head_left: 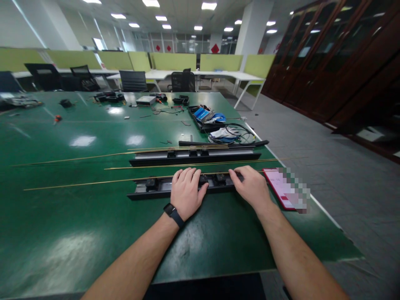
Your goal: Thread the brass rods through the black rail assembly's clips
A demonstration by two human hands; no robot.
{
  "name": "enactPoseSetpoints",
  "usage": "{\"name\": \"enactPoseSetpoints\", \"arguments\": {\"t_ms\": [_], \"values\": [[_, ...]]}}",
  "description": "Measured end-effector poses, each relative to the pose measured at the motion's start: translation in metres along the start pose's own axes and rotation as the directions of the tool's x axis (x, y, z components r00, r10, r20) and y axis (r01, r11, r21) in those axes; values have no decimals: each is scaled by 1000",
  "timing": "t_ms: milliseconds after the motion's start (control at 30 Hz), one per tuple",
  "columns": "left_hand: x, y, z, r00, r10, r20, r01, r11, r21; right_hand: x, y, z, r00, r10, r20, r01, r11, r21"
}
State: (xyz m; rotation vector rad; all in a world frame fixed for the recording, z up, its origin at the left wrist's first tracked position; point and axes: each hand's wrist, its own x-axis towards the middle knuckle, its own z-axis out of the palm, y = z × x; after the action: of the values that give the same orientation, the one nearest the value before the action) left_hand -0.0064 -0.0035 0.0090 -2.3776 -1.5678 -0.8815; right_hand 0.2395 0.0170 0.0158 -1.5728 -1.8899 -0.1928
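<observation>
Item, near rail: a dark channel with black blocks seated in it, lying across the table under both our hands.
Item, near rod: thin, brass-coloured, running along the near rail's far edge, its left length reaching well past the rail.
Item, left hand: laid over the rail's middle, half open, fingers bent together, thumb apart; we cannot tell whether it grips anything.
Item, right hand: at the rail's right end, thumb and forefinger almost closed beside the rod; we cannot tell whether they pinch it.
Item, far rail: parallel, beyond; more rods lie between the rails.
Item, phone: beside the right hand.
Step in hand, in our judgement: lining rod up with rail. Next move calls for a steady left hand and a light, level right-hand pinch.
</observation>
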Motion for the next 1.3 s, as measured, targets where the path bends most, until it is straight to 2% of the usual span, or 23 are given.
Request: {"name": "enactPoseSetpoints", "arguments": {"t_ms": [367, 633, 1000, 1300], "values": [[-1, 0, 1, 1000, 1, -5, -1, 1000, -2, 1, 6, -1, 996, 79, -31, -82, 992, -94], [-1, -1, 1, 1000, 1, -5, -1, 1000, -2, 0, 0, -1, 1000, 16, -5, -16, 1000, -1], [0, -1, 1, 1000, 1, -5, -1, 1000, 1, 1, 8, -1, 994, 108, -30, -110, 989, -97], [0, 1, -1, 1000, -6, -5, 6, 1000, 6, 0, 3, 1, 1000, 21, -18, -22, 1000, -16]]}}
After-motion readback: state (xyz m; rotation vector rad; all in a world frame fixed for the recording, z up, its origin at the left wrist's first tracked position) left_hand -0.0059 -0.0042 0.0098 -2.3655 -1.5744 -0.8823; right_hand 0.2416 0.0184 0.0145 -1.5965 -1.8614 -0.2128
